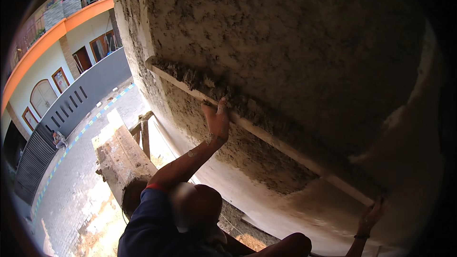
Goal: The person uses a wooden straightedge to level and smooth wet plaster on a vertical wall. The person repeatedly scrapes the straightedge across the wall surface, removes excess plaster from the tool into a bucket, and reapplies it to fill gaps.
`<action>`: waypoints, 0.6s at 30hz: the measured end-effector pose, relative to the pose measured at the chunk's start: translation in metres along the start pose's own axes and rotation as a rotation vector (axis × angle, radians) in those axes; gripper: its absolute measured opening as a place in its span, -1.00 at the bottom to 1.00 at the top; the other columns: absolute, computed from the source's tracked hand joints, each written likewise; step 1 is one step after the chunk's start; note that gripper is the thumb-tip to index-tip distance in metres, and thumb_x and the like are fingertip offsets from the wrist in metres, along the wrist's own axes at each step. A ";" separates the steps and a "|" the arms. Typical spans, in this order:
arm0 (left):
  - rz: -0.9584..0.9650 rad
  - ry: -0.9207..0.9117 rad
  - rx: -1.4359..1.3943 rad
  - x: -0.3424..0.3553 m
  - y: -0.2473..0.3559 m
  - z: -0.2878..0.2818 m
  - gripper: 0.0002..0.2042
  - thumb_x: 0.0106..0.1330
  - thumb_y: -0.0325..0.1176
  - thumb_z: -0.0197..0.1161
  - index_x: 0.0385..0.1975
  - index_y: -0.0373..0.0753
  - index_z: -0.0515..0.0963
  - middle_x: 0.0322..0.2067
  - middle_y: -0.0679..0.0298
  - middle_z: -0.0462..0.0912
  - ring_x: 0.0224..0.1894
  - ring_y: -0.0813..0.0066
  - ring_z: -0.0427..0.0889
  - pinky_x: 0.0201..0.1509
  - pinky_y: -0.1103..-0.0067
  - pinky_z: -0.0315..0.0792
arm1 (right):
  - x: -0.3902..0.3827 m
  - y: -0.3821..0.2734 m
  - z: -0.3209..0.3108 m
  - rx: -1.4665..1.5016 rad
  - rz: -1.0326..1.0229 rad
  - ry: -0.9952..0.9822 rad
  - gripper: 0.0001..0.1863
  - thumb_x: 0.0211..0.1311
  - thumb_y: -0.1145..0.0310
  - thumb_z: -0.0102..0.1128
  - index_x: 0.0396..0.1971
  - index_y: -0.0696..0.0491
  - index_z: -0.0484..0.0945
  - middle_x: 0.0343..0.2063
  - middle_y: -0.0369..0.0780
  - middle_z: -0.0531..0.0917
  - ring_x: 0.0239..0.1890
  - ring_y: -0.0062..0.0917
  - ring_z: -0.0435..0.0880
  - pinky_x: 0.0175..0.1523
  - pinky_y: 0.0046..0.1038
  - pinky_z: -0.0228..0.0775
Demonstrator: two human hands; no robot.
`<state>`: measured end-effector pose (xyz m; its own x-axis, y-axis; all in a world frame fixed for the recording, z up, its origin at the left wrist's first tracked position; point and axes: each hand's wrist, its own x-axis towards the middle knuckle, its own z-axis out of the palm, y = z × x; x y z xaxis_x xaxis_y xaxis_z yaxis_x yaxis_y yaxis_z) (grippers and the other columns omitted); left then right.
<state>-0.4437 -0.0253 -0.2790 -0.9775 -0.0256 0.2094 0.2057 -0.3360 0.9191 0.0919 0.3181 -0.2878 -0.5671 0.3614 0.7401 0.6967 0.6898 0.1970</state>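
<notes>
Head view gave me a long, pale bar [284,146] lying aslant across a rough wall [285,43], its upper-left end near the wall's edge and its other end well down to the right. Both of the hands I was watching were on it. I saw the left hand [217,123] at the bar's lower edge, left of the middle, partly closed with the thumb turned up and the bar held against the palm side; not all of its fingers showed. Grey smears marked the forearm behind it, which came out of a dark blue sleeve [147,214] with a red hem. Down in the dim corner, the right hand [372,216] had its fingers bent about the bar's lower end, though I couldn't tell how tightly. A dark band [362,236] circled that wrist.

Dark mortar [257,108] was heaped along the bar's upper side, and below the bar I noted a coarse dark patch [266,166] bordered by smoother, paler surface. A rounded dark shape [207,204] sat beside the sleeve, partly blurred, and I couldn't make out what it was. To the left, a stained plank [124,154] stretched above paved ground [78,173], where another person [59,139] sat near a grey boundary wall [102,74].
</notes>
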 end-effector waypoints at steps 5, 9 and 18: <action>0.093 0.046 -0.155 -0.021 -0.007 -0.003 -0.72 0.24 -0.26 0.13 -0.22 -0.27 0.24 -0.50 0.27 0.46 -0.62 0.53 0.44 -0.60 0.60 0.37 | 0.005 -0.006 -0.025 0.123 0.054 -0.076 -0.49 0.15 0.14 -0.08 0.05 0.13 0.29 0.11 -0.05 0.26 0.15 -0.21 0.23 0.02 -0.28 0.27; -0.026 0.005 -0.180 -0.040 0.005 -0.014 -0.75 0.26 -0.30 0.08 -0.20 -0.22 0.20 -0.51 0.22 0.48 -0.72 0.46 0.45 -0.61 0.56 0.41 | 0.022 -0.025 -0.056 0.373 0.138 -0.115 -0.44 -0.08 0.38 0.00 0.04 0.14 0.31 0.07 -0.04 0.30 0.12 -0.19 0.27 0.03 -0.32 0.28; -0.129 0.044 -0.198 -0.084 0.097 -0.013 -0.59 0.28 -0.33 0.06 0.06 -0.28 0.12 -0.07 0.15 0.37 -0.10 0.48 0.43 -0.20 0.61 0.44 | 0.120 -0.016 -0.164 -0.011 -0.149 -0.465 -0.30 -0.04 -0.09 0.10 0.13 -0.09 0.29 -0.01 -0.11 0.39 0.13 -0.18 0.26 0.04 -0.01 0.09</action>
<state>-0.3421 -0.0675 -0.2121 -0.9971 -0.0104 0.0758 0.0702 -0.5172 0.8530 0.0849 0.2479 -0.0969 -0.7957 0.5026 0.3382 0.5958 0.7499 0.2875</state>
